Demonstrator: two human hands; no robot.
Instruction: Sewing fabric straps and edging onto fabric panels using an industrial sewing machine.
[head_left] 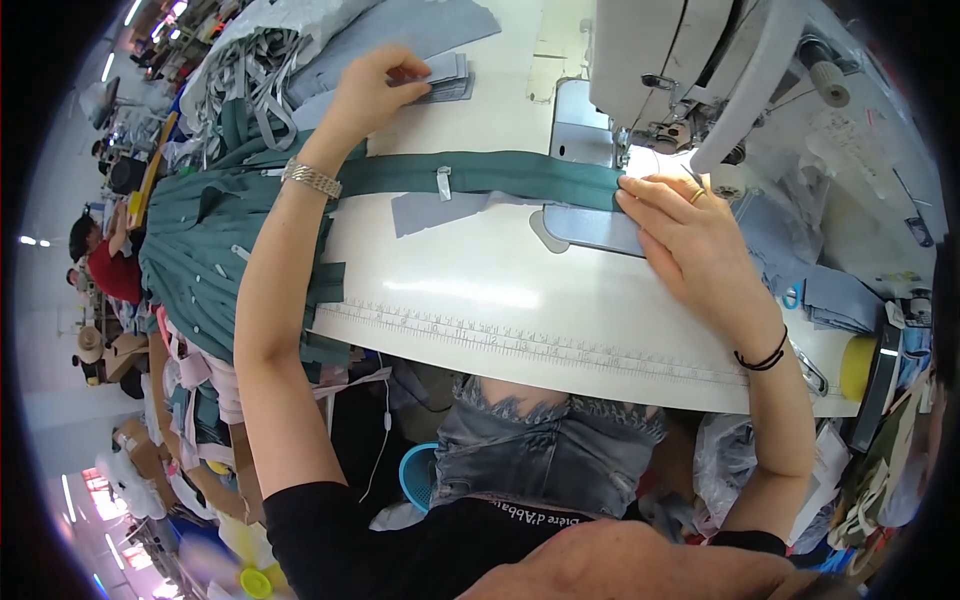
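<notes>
My left hand (372, 88) is at the upper left, its fingers pinched on a stack of small blue-grey fabric pieces (448, 88). A long green fabric band (400, 175) crosses the table toward the sewing machine (665, 80), with a small white tag on it. My right hand (685, 235) lies with its fingers flat on the band's right end, just below the needle area and beside the metal plate (590, 225). A grey fabric scrap (420, 213) lies under the band. A gathered green garment (200, 250) is piled to the left, partly behind my left arm.
Bundled grey straps (260, 75) and larger grey fabric (430, 25) lie at the back left. A printed ruler (500, 340) runs along the white table's front edge. Folded grey fabric (835, 295) and a yellow object (855, 367) are at the right. A person in red (115, 265) works at the far left.
</notes>
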